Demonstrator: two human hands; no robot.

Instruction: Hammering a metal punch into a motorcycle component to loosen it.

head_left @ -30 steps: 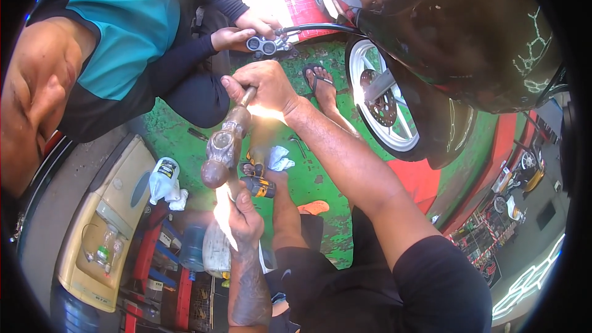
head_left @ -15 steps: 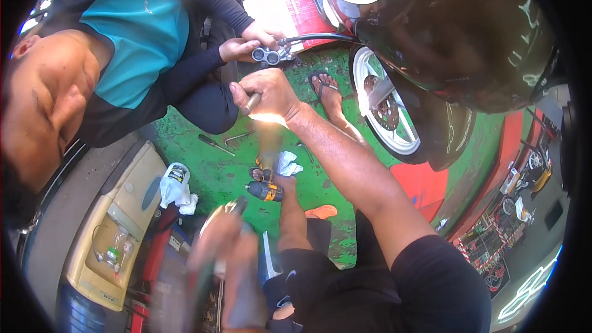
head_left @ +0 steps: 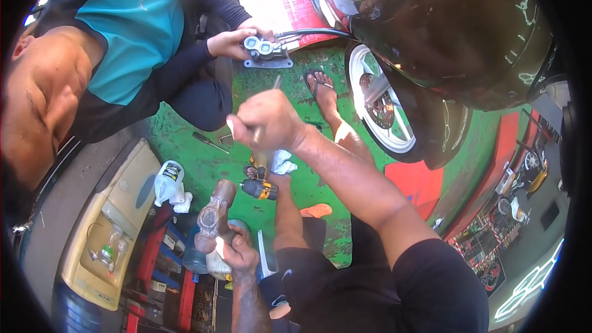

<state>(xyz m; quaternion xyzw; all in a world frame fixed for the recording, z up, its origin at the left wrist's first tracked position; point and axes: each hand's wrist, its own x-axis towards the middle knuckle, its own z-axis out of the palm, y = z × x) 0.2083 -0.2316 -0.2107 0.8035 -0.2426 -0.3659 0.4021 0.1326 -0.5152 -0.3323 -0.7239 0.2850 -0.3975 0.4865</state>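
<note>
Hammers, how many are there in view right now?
1: a hammer in the person's left grip, head upward in the picture. Others could be hidden among the clutter.

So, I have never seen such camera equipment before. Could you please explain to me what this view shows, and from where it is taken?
No machine is here: a person works bare-handed. A wide fisheye camera on that person's head looks down, so straight edges bend near the rim. The left hand holds a hammer; the right hand grips a thin metal rod. On the green floor are a screwdriver, a crumpled white cloth and a yellow-and-black power drill. A second person, in teal and black, holds a metal part with two round openings.
</note>
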